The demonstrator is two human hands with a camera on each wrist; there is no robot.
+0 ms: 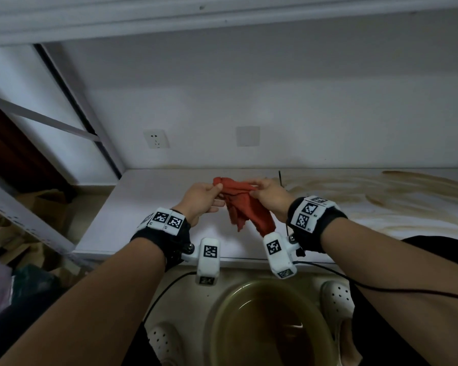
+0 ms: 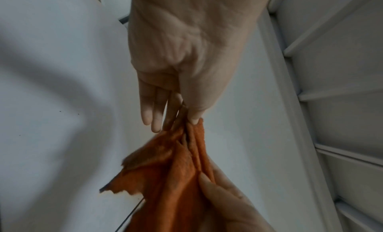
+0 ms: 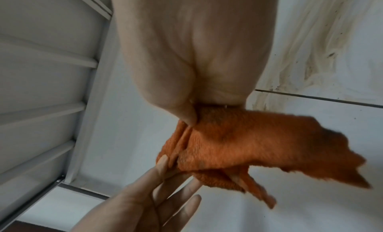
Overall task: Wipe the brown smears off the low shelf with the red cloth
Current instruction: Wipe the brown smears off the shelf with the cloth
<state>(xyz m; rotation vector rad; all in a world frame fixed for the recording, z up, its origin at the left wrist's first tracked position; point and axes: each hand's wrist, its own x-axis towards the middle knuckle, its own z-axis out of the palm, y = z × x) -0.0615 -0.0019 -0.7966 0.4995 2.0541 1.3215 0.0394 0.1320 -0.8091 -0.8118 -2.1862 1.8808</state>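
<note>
The red cloth (image 1: 242,204) hangs bunched between both hands, a little above the white low shelf (image 1: 148,207). My left hand (image 1: 205,198) pinches its upper left end between thumb and fingertips, as the left wrist view shows around the cloth (image 2: 178,166). My right hand (image 1: 266,195) grips the cloth's right part, with the thumb pressed into the folds of the cloth (image 3: 238,142). Brown smears (image 1: 381,196) streak the right half of the shelf, also seen as brown smears (image 3: 306,55) in the right wrist view.
A basin of murky brown water (image 1: 265,326) stands on the floor below the shelf edge, between two white clogs (image 1: 337,299). A wall socket (image 1: 156,138) sits on the back wall. Cardboard boxes and bags (image 1: 45,204) lie at the left. A thin seam (image 1: 280,178) divides the shelf.
</note>
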